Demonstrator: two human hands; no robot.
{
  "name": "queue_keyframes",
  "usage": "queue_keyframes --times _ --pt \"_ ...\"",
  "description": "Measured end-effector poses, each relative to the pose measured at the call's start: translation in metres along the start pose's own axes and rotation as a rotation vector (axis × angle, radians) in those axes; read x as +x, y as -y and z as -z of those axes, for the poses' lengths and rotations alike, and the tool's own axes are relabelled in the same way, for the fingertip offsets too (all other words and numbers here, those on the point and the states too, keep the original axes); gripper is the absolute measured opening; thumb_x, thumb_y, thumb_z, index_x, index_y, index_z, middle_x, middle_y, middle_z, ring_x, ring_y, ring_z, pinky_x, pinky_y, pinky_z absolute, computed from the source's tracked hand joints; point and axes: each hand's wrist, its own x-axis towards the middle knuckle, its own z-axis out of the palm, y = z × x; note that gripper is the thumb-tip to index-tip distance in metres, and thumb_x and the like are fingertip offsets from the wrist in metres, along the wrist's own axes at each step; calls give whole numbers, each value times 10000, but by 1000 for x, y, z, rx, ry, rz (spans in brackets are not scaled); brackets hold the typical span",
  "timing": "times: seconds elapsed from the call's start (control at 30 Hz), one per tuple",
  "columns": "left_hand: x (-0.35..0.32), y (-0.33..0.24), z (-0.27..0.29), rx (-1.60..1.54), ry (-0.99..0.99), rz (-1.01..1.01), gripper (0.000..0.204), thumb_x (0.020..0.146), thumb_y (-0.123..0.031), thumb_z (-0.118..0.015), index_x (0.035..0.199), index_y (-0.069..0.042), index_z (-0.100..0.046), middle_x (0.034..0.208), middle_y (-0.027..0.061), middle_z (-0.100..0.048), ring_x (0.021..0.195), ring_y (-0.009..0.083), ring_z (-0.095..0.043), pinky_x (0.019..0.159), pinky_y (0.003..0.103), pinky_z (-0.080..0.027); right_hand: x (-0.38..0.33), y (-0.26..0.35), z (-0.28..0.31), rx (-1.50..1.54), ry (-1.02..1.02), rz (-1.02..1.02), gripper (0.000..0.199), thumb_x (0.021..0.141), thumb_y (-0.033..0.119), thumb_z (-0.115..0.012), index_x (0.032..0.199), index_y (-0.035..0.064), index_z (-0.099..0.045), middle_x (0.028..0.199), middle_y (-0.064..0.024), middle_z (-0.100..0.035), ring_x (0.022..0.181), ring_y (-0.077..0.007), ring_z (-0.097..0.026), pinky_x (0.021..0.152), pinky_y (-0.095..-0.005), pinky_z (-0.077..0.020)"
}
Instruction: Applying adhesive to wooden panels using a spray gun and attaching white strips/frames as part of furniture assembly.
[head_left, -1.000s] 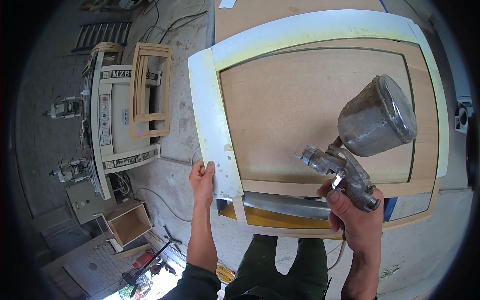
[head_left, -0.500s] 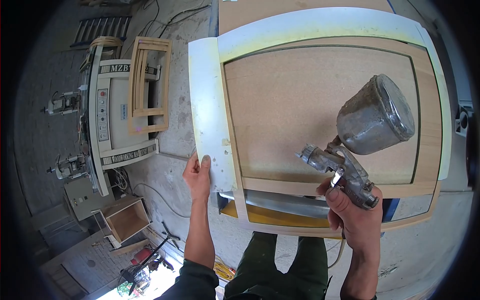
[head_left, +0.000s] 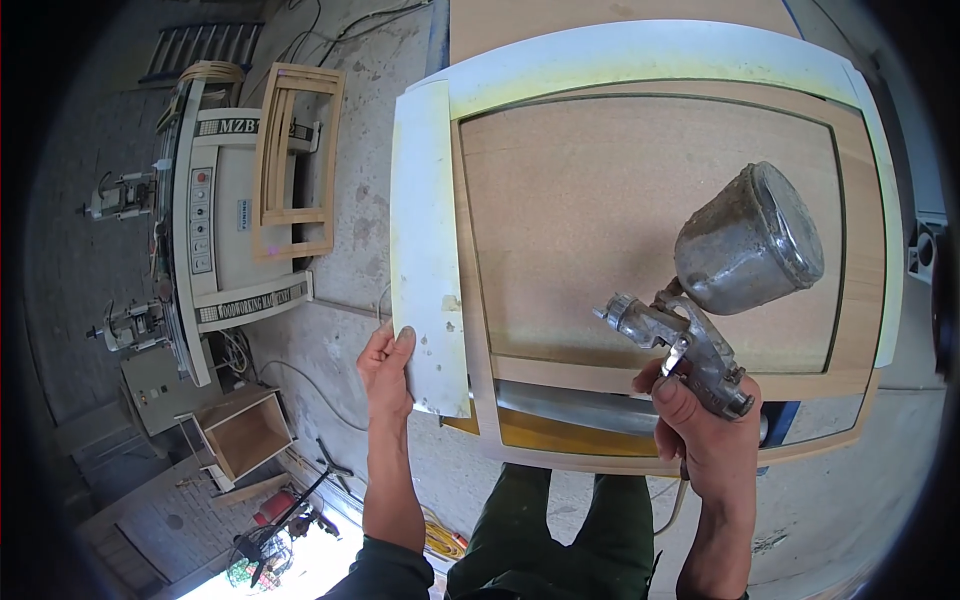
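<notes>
The right hand (head_left: 714, 437) partly hides the spray gun (head_left: 704, 358) it holds.

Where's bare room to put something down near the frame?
Brown board inside the wooden frame: bare left of the spray gun. Concrete floor: stained but bare between the slim wooden frames and the white strip. Crowded: the white strip's lower end, at the left grip, and the frame's lower right, below the spray gun and right grip.

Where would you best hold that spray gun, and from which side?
Probably by its handle, from the near side: it is slim and slants toward the person, with the trigger close by, while the metal cup is wide and rounded. The right hand grips it there.
</notes>
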Motion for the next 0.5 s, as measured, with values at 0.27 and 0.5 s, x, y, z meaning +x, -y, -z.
queue_keyframes --times 0.27,0.5 --pt "-8 18 2 19 17 9 348 955 -111 -738 1266 25 -663 1095 63 -748 930 102 -676 865 261 -531 -2 -3 -6 -1 -4 10 351 907 325 -795 972 -14 -738 820 -65 -721 474 -83 -537 415 -227 -370" --pt "-1 33 -4 93 -2 12 307 960 -135 -741 1219 16 -675 1049 47 -746 891 82 -661 836 244 -518 -6 -8 -8 -16 -3 19 363 899 330 -803 967 -20 -734 820 -69 -721 475 -86 -538 420 -223 -378"
